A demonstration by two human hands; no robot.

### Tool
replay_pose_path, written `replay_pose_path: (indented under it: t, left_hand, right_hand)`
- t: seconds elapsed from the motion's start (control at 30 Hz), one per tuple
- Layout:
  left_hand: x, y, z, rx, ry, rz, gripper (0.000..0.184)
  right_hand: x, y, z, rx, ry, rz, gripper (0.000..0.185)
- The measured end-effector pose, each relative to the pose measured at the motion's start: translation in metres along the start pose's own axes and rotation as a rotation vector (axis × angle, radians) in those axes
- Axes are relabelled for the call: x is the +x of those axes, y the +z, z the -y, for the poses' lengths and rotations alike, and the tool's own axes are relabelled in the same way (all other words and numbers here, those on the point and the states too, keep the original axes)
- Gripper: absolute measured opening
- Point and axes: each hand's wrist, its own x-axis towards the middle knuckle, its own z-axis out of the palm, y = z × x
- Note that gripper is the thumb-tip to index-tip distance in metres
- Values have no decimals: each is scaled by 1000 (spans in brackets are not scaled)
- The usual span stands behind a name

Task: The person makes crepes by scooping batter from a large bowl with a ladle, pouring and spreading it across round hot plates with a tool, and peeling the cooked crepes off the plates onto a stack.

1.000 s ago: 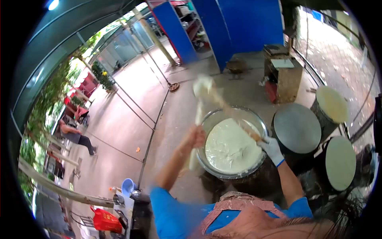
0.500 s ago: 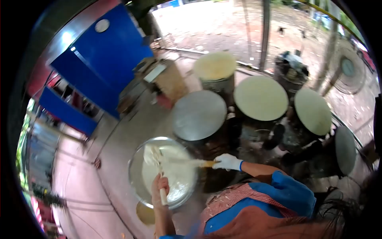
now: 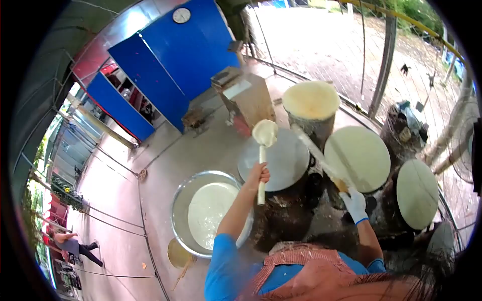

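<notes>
My bare left hand (image 3: 258, 173) is closed round the pale handle of a ladle (image 3: 264, 133). The ladle's bowl carries creamy white batter and is seen over the far part of a grey round griddle (image 3: 281, 168). My right hand (image 3: 355, 204), in a white glove with a blue cuff, is closed on the brown grip of a long flat pale spatula (image 3: 315, 152). Its blade points up and left, between the grey griddle and a round griddle covered in pale batter (image 3: 357, 158). Left of the griddles stands a wide metal basin (image 3: 179, 228) of white batter (image 3: 213, 210).
Two more pale-topped rounds, one on a drum (image 3: 311, 100) and one at the right (image 3: 417, 194), stand near. A bucket of rubbish (image 3: 404, 128), a wooden box (image 3: 256, 100) and a wire fence line the back. A person (image 3: 73, 244) is far left.
My left hand has lifted the ladle out of the basin and moved it right, over the grey griddle. My right hand has swung the spatula right, away from the basin.
</notes>
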Motion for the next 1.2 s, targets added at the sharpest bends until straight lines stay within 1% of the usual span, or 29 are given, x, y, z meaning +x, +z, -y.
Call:
replay_pose_path:
  t: [0.03, 0.07, 0.17, 0.27, 0.3, 0.37, 0.43, 0.47, 0.5, 0.53, 0.57, 0.6, 0.63, 0.7, 0.73, 0.77, 0.8, 0.83, 0.87, 0.9, 0.93, 0.97, 1.0, 1.03, 1.07, 1.1, 1.13, 1.17, 1.2]
  left_hand:
    - [27, -5, -1, 164, 88, -39, 20]
    - [55, -3, 1, 180, 71, -168, 20]
    - [185, -60, 37, 255, 155, -201, 39]
    - [192, -87, 37, 1162, 459, -569, 63]
    - [188, -89, 31, 1263, 473, -590, 65]
    - [140, -66, 18, 1466, 485, -637, 70]
    - [147, -69, 13, 1562, 510, -631, 69]
    - [152, -67, 13, 1608, 519, -619, 68]
    - [155, -64, 10, 1499, 651, -599, 67]
    - [160, -58, 1, 1388, 776, -577, 66]
    - [149, -38, -22, 1192, 729, -538, 65]
    - [128, -17, -45, 1003, 683, -500, 64]
    - [108, -13, -60, 982, 835, -472, 64]
    - [75, -10, -94, 931, 1140, -379, 63]
    - [55, -12, -105, 953, 948, -394, 63]
    - [33, -25, -98, 970, 738, -411, 63]
    - [52, -75, -72, 1077, 902, -386, 65]
    - [68, -124, -42, 1170, 1065, -361, 66]
    - [41, -131, -21, 1189, 791, -388, 65]
    - [12, -139, -4, 1203, 510, -411, 64]
    - [-9, -160, 20, 1197, 559, -410, 65]
    - [-28, -180, 41, 1196, 626, -407, 66]
    - [-49, -194, 54, 1172, 529, -451, 66]
    - [-63, -195, 56, 1138, 444, -487, 67]
    - [-70, -194, 56, 1076, 373, -485, 67]
    - [-83, -190, 57, 1015, 290, -488, 67]
    - [-88, -190, 60, 1016, 295, -481, 67]
    - [-93, -190, 63, 1017, 301, -474, 68]
    - [-92, -191, 66, 1075, 401, -460, 67]
  right_hand:
    - [15, 9, 13, 4, -137, -3, 32]
    - [29, 10, 42, -45, -133, 107, 30]
    - [71, 78, 61, -64, -19, 275, 29]
    - [86, 99, 36, -146, 57, 334, 30]
    - [87, 88, 30, -50, 53, 291, 30]
    - [90, 119, -13, 524, 130, 224, 31]
    - [89, 107, 50, 1153, 456, 155, 27]
    - [97, 126, 63, 1106, 461, 188, 26]
    - [103, 152, 63, 1055, 474, 225, 26]
    - [113, 178, 55, 413, 249, 269, 26]
    - [116, 188, 42, -70, -29, 109, 29]
    - [122, 178, 45, -143, 23, 178, 29]
    - [131, 160, 54, -212, 74, 242, 29]
    - [138, 157, 46, 78, 234, 242, 28]
    - [135, 191, 31, 514, 209, 155, 26]
    - [131, 205, 65, 1258, 581, 203, 27]
    - [137, 245, 71, 1187, 423, 140, 28]
    - [142, 253, 87, 872, 392, 254, 32]
    - [157, 249, 99, 366, 161, 332, 31]
    - [157, 204, 125, 50, 124, 315, 32]
    - [160, 181, 124, -81, 94, 299, 34]
    - [160, 161, 109, -68, 60, 317, 35]
    - [156, 160, 80, 83, 132, 257, 33]
    - [147, 164, 67, 355, 148, 162, 31]
    - [135, 185, 70, 604, 396, 205, 29]
    - [115, 189, 94, 856, 649, 253, 28]
    - [108, 228, 111, 1050, 399, 65, 26]
    - [101, 254, 116, 984, 325, 103, 29]
    - [106, 246, 123, 687, 233, 217, 30]
